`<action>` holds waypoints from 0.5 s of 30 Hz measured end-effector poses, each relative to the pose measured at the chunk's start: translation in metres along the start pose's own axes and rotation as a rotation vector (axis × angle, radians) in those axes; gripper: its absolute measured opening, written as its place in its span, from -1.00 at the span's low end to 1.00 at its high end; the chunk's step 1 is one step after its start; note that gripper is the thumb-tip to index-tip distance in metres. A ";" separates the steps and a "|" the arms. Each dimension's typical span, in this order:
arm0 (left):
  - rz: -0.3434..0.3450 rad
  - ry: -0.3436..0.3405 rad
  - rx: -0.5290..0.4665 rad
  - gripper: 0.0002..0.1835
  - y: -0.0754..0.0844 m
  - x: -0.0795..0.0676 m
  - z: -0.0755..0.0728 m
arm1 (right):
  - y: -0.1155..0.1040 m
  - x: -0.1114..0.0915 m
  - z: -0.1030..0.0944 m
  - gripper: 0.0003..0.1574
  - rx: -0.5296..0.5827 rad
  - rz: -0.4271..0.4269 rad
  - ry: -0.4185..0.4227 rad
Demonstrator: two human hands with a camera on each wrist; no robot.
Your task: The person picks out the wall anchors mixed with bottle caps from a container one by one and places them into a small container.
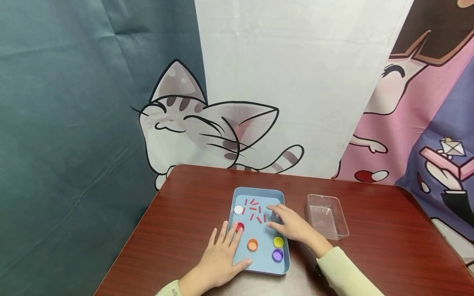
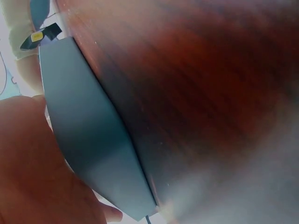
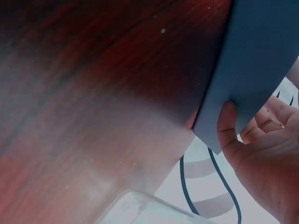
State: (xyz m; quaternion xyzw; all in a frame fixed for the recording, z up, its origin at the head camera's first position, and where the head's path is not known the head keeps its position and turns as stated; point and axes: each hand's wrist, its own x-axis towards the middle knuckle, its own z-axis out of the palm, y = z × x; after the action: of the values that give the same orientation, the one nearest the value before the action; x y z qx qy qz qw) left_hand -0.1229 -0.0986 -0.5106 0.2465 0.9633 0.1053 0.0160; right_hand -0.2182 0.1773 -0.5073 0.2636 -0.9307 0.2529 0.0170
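Note:
A light blue tray (image 1: 264,265) lies on the table, with several short red sticks (image 1: 253,208) scattered over its far half. Small round caps stand in it: white (image 1: 238,210), red (image 1: 240,226), orange (image 1: 252,245), yellow (image 1: 278,242) and purple (image 1: 277,255). Over the tray's left edge my left hand (image 1: 222,259) is spread with straight fingers, partly covering the red cap. My right hand (image 1: 292,224) reaches over the right edge, fingers loosely bent near the sticks. In the right wrist view, one finger (image 3: 227,121) overlaps the tray's outer wall (image 3: 257,56); whether it touches is unclear.
A clear plastic box (image 1: 327,218) stands to the right of the tray on the reddish-brown table (image 1: 389,230). Behind the table hangs a cartoon-printed curtain (image 1: 296,74). A dark object, partly hidden, is at my right sleeve (image 1: 348,273).

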 end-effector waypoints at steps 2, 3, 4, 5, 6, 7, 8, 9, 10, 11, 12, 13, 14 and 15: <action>-0.004 -0.012 -0.004 -0.03 0.001 -0.001 0.000 | 0.000 0.002 0.001 -0.31 -0.012 -0.005 -0.002; -0.006 -0.017 -0.005 -0.03 0.001 -0.001 0.000 | 0.001 0.002 0.001 -0.32 -0.019 -0.008 -0.004; -0.006 -0.018 -0.007 -0.03 0.001 -0.002 0.000 | 0.001 0.003 0.001 -0.33 -0.023 -0.007 -0.007; -0.008 -0.025 -0.008 -0.03 0.001 -0.002 0.000 | 0.001 0.004 0.002 -0.34 -0.026 -0.006 -0.011; -0.010 -0.028 -0.006 -0.03 0.002 -0.003 0.000 | 0.001 0.005 0.002 -0.34 -0.030 -0.004 -0.015; -0.012 -0.033 -0.003 -0.03 0.002 -0.003 0.000 | 0.001 0.005 0.003 -0.35 -0.034 -0.001 -0.018; -0.014 -0.036 -0.001 -0.03 0.002 -0.004 0.000 | 0.001 0.006 0.003 -0.35 -0.038 0.001 -0.021; -0.016 -0.039 0.000 -0.03 0.002 -0.004 0.000 | 0.001 0.007 0.004 -0.35 -0.042 0.004 -0.025; -0.017 -0.042 -0.001 -0.03 0.003 -0.005 0.000 | 0.001 0.007 0.004 -0.36 -0.045 0.008 -0.027; -0.018 -0.047 -0.002 -0.03 0.003 -0.005 0.000 | 0.001 0.008 0.005 -0.36 -0.049 0.012 -0.030; -0.017 -0.048 -0.004 -0.03 0.003 -0.006 0.000 | 0.001 0.009 0.005 -0.36 -0.052 0.016 -0.031; -0.017 -0.050 -0.008 -0.03 0.004 -0.006 -0.001 | 0.001 0.010 0.006 -0.36 -0.057 0.019 -0.032; -0.016 -0.051 -0.011 -0.03 0.004 -0.007 -0.002 | 0.001 0.010 0.006 -0.37 -0.061 0.022 -0.032; -0.015 -0.051 -0.015 -0.03 0.005 -0.007 -0.002 | 0.001 0.011 0.006 -0.37 -0.065 0.027 -0.030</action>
State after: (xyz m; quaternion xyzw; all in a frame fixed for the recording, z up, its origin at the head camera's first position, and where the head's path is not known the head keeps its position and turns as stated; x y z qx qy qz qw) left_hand -0.1148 -0.0984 -0.5078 0.2418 0.9635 0.1063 0.0430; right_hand -0.2275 0.1698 -0.5117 0.2542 -0.9421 0.2185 0.0081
